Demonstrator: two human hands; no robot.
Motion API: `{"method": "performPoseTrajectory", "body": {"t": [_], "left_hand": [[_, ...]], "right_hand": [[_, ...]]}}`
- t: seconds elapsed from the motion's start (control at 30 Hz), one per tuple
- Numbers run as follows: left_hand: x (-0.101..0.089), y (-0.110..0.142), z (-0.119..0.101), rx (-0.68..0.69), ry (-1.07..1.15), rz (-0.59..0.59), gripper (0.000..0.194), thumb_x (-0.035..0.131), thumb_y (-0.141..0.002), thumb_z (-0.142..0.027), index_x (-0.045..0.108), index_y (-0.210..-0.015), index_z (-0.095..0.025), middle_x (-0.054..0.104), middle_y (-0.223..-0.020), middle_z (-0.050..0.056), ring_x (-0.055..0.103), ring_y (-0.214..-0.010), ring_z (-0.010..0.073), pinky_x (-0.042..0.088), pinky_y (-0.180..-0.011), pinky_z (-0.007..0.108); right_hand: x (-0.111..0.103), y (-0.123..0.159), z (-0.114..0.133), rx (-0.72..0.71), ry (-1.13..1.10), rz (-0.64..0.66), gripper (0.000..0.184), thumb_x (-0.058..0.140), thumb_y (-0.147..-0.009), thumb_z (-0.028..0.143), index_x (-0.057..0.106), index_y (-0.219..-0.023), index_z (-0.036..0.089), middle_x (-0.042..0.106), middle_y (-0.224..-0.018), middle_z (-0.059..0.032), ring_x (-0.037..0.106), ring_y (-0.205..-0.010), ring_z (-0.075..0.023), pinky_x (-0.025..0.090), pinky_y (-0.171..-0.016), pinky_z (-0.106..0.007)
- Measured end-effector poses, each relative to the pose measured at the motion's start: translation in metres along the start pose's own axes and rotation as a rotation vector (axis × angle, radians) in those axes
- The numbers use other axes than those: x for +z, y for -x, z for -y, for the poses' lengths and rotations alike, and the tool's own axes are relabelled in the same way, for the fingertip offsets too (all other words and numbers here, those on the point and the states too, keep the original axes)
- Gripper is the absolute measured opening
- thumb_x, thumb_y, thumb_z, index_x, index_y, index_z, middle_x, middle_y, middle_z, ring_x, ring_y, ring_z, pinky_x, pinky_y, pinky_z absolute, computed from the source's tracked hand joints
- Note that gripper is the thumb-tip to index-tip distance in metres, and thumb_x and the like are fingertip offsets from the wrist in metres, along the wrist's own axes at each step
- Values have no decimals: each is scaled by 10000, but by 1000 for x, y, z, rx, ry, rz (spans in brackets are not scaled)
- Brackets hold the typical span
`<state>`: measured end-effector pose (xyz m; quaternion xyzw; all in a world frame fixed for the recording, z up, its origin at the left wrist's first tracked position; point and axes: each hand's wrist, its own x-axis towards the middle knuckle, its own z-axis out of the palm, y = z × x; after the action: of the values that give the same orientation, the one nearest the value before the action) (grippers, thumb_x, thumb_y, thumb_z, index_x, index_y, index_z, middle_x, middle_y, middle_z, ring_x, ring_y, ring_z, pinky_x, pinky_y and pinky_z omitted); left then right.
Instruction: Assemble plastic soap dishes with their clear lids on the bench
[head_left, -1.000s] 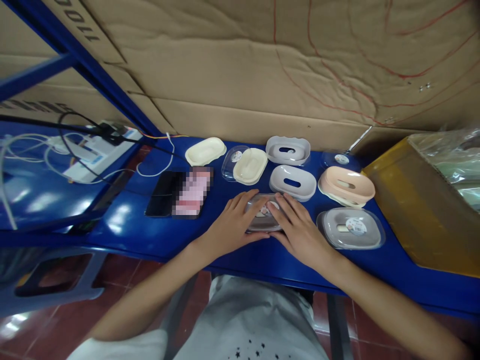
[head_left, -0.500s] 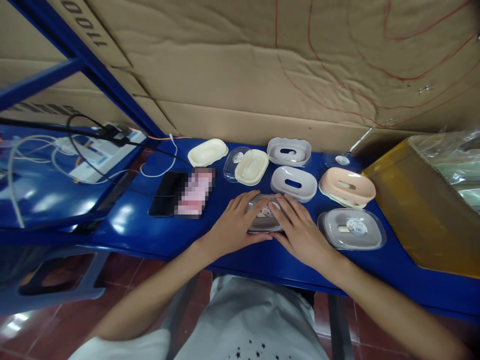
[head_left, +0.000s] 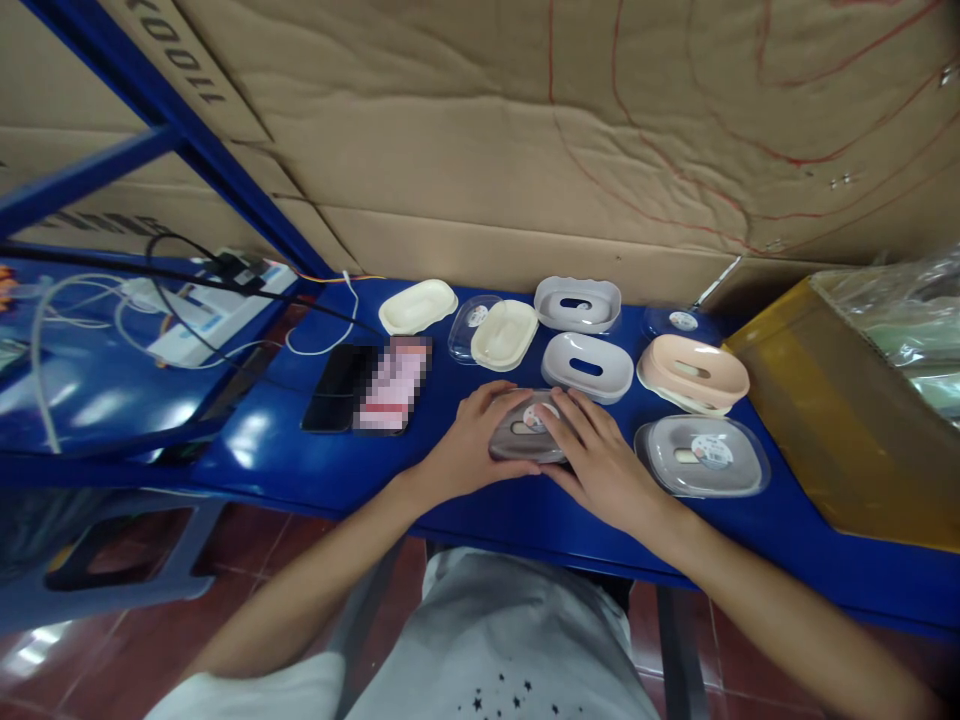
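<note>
Between my hands, on the blue table, sits a grey soap dish (head_left: 517, 440) under a clear lid with a round label. My left hand (head_left: 471, 440) grips its left side, thumb along the near edge and fingers bent round the far rim. On the other side my right hand (head_left: 592, 440) holds it, fingers over the lid by the label and thumb at the near edge. Just beyond are a grey slotted dish (head_left: 587, 366) and a cream tray (head_left: 504, 335) partly over a clear lid (head_left: 463, 330). A lidded grey soap dish (head_left: 705, 456) lies right of my right hand.
Farther back are another cream tray (head_left: 418, 306), a wavy-rimmed grey dish (head_left: 547, 302) and a clear lid (head_left: 660, 322). A peach dish (head_left: 694, 370) stands right, beside a cardboard box (head_left: 847, 430). Two phones (head_left: 330, 390) and a power strip (head_left: 191, 335) with cables are left.
My left fingers have drawn back from the top of the lid toward its left edge, showing more of the lid. My right hand stays nearly in place. The view has shifted slightly.
</note>
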<state>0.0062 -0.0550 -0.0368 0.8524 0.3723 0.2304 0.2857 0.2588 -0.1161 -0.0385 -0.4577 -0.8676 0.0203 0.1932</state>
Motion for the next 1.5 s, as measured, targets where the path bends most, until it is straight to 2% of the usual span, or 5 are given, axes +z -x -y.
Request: {"method": "performPoseTrajectory", "body": {"t": [0.23, 0.67, 0.93, 1.17, 1.5], "left_hand": [[-10, 2, 9, 0, 196, 77, 1093, 919, -838, -570, 300, -1708, -339, 424, -1676, 159, 423, -1573, 364, 345, -1308, 615], [-16, 2, 11, 30, 202, 158, 1095, 963, -812, -444, 332, -1706, -431, 394, -1687, 136, 395, -1611, 359, 421, -1289, 620], [-16, 0, 8, 45, 210, 149, 1041, 931, -856, -401, 331, -1706, -431, 458, -1641, 139, 439, -1580, 351, 443, -1270, 628], [-17, 1, 8, 60, 176, 148, 1011, 906, -883, -442, 317, -1704, -410, 433, -1634, 139, 455, -1553, 323, 443, -1277, 589], [-14, 1, 5, 56, 140, 113, 923, 866, -905, -529, 384, -1673, -355, 473, -1612, 152, 468, -1533, 341, 445, -1267, 594]], "right_hand": [[-3, 1, -6, -13, -105, -6, 774, 673, -1055, 391, 318, -1722, 227, 443, -1712, -209, 403, -1593, -396, 451, -1235, -648], [-2, 0, -7, -58, -135, 52, 699, 641, -1071, 316, 364, -1712, 285, 348, -1780, -163, 224, -1684, -378, 402, -1279, -665], [-2, 0, -4, -66, -120, 52, 847, 648, -1058, 249, 192, -1765, 348, 342, -1789, -138, 207, -1688, -395, 425, -1262, -692], [-2, -1, -2, -55, -150, 45, 856, 622, -1076, 242, 130, -1775, 299, 256, -1809, -199, 152, -1697, -400, 405, -1271, -693], [4, 0, 7, 2, -62, 0, 956, 651, -1060, 255, 24, -1780, 216, 241, -1795, -273, 231, -1669, -446, 424, -1260, -683]]}}
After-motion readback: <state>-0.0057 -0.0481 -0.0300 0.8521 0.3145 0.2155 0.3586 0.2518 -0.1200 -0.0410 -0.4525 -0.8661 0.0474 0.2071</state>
